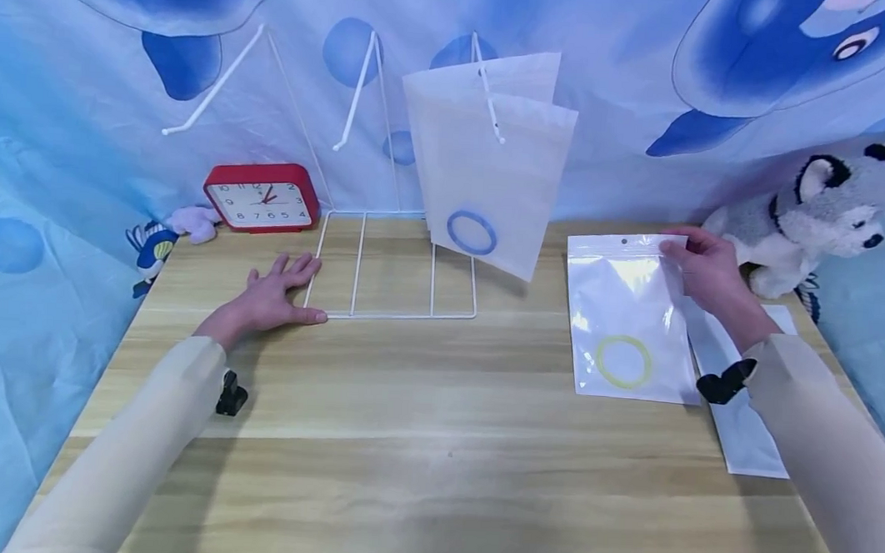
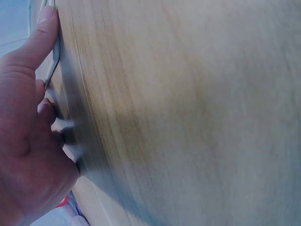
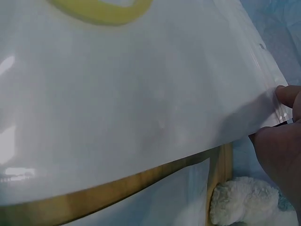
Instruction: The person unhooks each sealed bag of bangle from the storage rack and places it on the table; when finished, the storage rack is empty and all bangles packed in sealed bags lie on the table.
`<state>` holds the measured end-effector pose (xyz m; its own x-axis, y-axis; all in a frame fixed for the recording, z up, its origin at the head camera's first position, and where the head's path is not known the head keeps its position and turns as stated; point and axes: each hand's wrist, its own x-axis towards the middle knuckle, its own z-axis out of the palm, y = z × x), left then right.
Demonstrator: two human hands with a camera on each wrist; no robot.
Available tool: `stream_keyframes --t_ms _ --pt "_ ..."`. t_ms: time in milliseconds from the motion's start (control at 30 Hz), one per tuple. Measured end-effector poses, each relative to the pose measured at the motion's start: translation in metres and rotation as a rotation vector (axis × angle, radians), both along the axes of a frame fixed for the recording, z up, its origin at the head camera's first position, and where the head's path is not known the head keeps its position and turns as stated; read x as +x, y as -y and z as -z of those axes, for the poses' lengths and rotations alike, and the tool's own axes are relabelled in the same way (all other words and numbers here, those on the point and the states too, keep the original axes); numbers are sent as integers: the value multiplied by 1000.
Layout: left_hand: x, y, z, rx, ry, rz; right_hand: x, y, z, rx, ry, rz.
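My right grip (image 1: 713, 272) pinched the yellow-ringed zip pouch (image 1: 614, 306). I rested the left grip (image 1: 272, 294), spread, on the wire rack (image 1: 388, 316).

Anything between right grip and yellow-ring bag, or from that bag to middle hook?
Right grip pinches yellow-ring bag; nothing between. Hanging bags on right hook stand between that bag and middle hook.

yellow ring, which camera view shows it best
The head view: the whole yellow ring shows there, unobstructed, on its bag. The right wrist view shows only part of it, larger but cut off by the top edge; the left wrist view shows none.
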<state>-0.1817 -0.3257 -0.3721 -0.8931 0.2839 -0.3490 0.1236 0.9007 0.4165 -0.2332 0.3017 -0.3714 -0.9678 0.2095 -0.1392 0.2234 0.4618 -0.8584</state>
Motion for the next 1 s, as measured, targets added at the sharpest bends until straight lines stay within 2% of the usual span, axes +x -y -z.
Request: stream_keyframes --t_ms 167,300,500,800,1000 --pt "7 5 2 -2 12 -12 -14 8 7 -2 46 -15" --pt "6 4 3 5 -10 -10 -23 4 9 29 41 -30" --pt "1 1 -3 8 -3 -15 -35 -2 11 94 32 -50" --pt "3 -1 1 7 7 -20 -40 1 15 163 30 4" --pt "3 -2 -1 12 -3 -25 -48 5 14 231 12 -5"
